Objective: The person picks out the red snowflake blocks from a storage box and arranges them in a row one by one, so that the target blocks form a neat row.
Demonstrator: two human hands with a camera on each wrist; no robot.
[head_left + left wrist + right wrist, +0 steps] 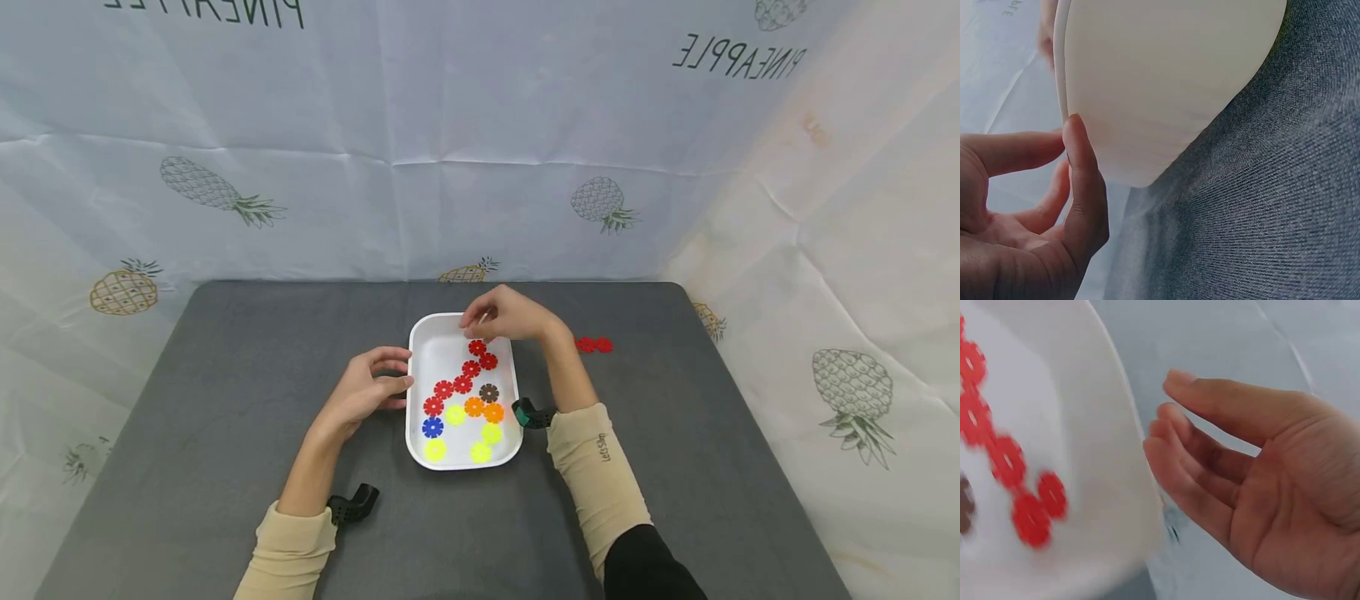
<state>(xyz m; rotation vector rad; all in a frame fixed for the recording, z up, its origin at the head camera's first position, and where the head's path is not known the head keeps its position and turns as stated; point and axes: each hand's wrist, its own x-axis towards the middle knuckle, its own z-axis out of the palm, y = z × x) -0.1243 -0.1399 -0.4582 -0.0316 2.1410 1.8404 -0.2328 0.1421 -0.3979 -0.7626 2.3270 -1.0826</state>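
A white tray (420,367) holds several flat, notched plastic discs. Red discs (462,384) join in a crooked chain, also visible in the right wrist view. Nearer the front lie yellow discs (481,452), orange discs (474,407), a blue disc (432,427) and a brown disc (489,392). My left hand (369,385) touches the tray's left rim with its fingertips, seen close up in the left wrist view. Over the far right corner of the tray hovers my right hand (510,314). Its fingers (1191,475) are loosely bent, with nothing between them and the thumb.
Two red discs (595,344) lie on the grey table (247,400) to the right of the tray, just beyond the right forearm. A white curtain (360,200) with printed pineapples hangs behind the table and along its sides. Black cameras (534,414) are strapped to both wrists.
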